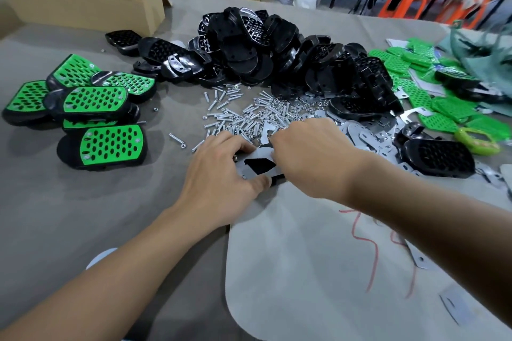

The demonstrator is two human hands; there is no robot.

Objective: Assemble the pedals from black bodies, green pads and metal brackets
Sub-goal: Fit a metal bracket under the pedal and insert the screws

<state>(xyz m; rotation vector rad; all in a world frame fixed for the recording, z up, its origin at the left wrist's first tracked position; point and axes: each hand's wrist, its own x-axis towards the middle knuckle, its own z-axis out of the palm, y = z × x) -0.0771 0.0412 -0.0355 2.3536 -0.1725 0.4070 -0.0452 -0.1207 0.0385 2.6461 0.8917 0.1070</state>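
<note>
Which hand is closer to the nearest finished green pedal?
Left. The left hand sits to the right of the pedal, not touching it; the right hand lies further right, beyond the bracket both hands hold.

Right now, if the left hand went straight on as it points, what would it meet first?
Probably the loose screws, just beyond the metal bracket the left hand holds; depth unclear.

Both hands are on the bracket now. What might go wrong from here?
The metal bracket, gripped by the left hand and right hand over a black body, may shift off its holes; the right hand covers its far edge. The loose screws just beyond the hands could get swept aside and scatter.
</note>
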